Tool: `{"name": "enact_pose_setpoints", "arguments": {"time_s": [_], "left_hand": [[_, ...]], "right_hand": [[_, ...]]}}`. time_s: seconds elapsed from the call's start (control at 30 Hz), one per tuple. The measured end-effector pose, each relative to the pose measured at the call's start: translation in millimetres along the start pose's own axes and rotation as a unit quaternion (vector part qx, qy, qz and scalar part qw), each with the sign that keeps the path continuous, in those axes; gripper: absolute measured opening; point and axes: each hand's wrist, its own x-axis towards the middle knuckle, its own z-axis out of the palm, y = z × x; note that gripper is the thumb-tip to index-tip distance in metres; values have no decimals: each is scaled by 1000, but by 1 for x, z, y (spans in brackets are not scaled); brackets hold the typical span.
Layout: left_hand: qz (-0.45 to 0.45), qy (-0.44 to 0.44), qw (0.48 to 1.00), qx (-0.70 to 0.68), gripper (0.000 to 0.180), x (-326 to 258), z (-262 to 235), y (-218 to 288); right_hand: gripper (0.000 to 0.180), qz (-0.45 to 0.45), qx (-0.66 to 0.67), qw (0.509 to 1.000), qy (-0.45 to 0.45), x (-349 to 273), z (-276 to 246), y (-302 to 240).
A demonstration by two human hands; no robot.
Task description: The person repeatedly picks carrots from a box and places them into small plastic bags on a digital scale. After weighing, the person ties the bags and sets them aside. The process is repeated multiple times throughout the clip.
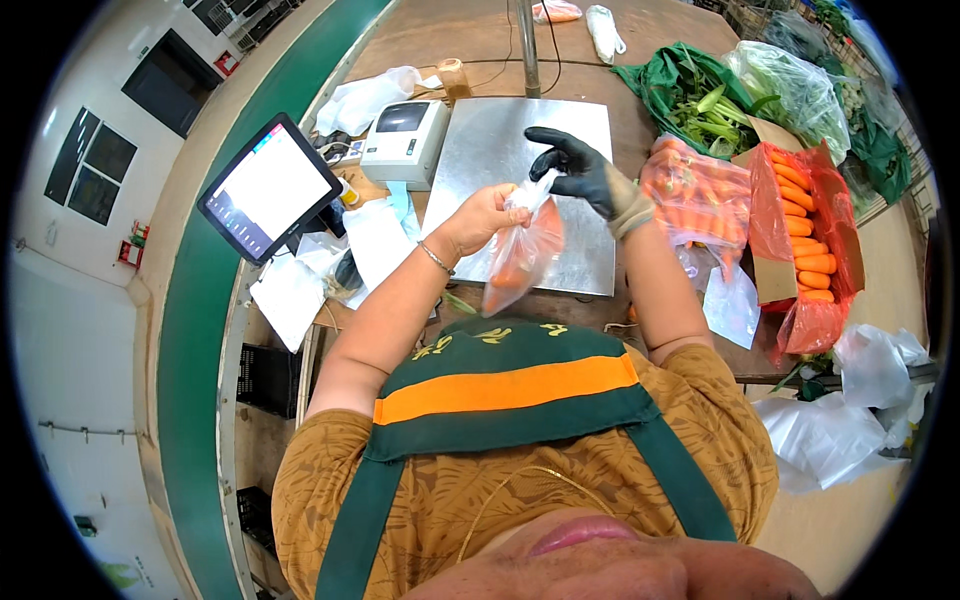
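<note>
Brown desk [480, 40] fills the upper middle of the frame, with a steel scale plate [500, 150] at its centre. Over the lower edge of this plate hangs a clear bag [525, 250] with carrots inside, its long axis nearly vertical, the mouth at the top. The left hand [480, 218] is bare and its fingers pinch the bag's top from the left side. The right hand [585, 172] wears a black glove; its fingers are partly spread and hold the mouth from the upper right. Both hands are on the bag, which lies below them. At the right stands a box [805, 235] of carrots, at the left a tablet [268, 187] and a printer [405, 140].
</note>
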Motion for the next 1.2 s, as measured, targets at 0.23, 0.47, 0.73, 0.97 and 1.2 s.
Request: {"name": "enact_pose_setpoints", "arguments": {"time_s": [0.23, 0.47, 0.73, 0.97, 1.2], "left_hand": [[8, 23, 965, 261, 19, 0, -7, 16], [102, 177, 885, 418, 13, -9, 5, 1], [233, 268, 777, 520, 13, 16, 10, -31], [263, 268, 836, 400, 16, 14, 14, -38], [196, 214, 863, 415, 15, 7, 20, -18]], "right_hand": [[38, 56, -248, 966, -41, -10, 19, 33], [24, 45, -285, 957, -5, -12, 29, 38], [17, 59, -312, 942, 107, -33, 54, 34], [26, 205, 202, 953, 98, -41, 17, 67], [23, 228, 37, 973, -12, -34, 22, 46]]}}
